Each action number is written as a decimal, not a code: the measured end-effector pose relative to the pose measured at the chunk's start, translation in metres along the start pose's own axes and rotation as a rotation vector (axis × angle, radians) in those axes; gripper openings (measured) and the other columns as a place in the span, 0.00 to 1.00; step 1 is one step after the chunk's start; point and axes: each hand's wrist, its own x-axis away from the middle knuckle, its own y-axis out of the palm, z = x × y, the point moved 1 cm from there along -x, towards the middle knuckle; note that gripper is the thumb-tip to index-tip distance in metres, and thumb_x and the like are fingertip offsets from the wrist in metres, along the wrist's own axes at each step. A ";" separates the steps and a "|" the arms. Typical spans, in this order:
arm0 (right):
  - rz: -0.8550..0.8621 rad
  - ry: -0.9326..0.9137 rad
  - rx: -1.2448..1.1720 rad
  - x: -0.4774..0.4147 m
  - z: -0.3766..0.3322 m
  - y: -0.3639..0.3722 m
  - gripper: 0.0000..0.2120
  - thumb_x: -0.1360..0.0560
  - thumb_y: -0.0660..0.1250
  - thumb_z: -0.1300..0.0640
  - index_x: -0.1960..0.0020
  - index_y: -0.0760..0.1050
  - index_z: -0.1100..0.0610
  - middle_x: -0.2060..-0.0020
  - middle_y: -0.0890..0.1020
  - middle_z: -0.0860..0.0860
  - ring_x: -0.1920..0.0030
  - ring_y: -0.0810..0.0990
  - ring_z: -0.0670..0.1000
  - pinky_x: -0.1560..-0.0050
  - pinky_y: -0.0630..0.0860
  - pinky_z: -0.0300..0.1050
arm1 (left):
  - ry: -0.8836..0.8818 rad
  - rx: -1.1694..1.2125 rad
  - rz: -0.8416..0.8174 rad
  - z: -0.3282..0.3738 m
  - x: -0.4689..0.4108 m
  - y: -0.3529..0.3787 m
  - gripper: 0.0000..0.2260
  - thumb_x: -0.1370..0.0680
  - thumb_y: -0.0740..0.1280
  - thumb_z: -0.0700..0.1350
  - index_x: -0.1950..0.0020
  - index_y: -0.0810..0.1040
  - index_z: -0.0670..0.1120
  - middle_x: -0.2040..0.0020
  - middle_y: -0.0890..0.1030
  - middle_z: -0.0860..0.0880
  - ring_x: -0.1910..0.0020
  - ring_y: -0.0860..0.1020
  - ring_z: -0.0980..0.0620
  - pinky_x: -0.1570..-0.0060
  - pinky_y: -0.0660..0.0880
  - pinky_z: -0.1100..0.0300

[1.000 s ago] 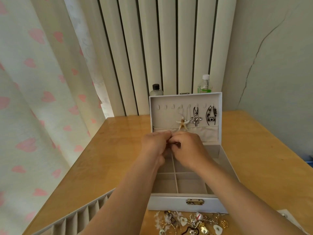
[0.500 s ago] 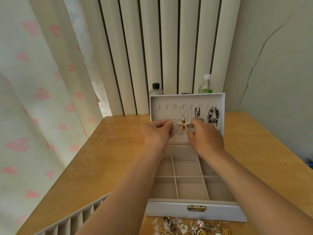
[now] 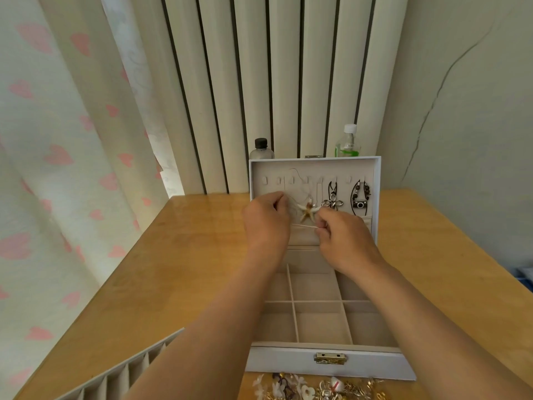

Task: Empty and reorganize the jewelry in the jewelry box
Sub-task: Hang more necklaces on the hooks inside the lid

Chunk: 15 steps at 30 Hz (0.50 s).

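This is looking like a home, likely a bedroom: a pink-heart curtain (image 3: 57, 168) is hanging at the left, vertical blinds (image 3: 259, 82) are covering the far window, and a jewelry box (image 3: 328, 365) is sitting open on a wooden table (image 3: 187, 269).

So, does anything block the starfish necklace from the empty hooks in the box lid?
Nothing visible does. The white starfish pendant necklace hangs against the white lid between the left hand and right hand; the silver flower pendant and black camera pendant hang further right, apart.
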 end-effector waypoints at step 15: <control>0.137 0.000 -0.130 0.000 0.005 0.003 0.08 0.24 0.67 0.64 0.60 0.72 0.56 0.70 0.72 0.47 0.67 0.70 0.51 0.65 0.70 0.49 | 0.134 -0.719 -0.357 0.003 0.007 0.008 0.11 0.22 0.59 0.46 0.55 0.80 0.47 0.50 0.78 0.44 0.45 0.72 0.44 0.41 0.65 0.54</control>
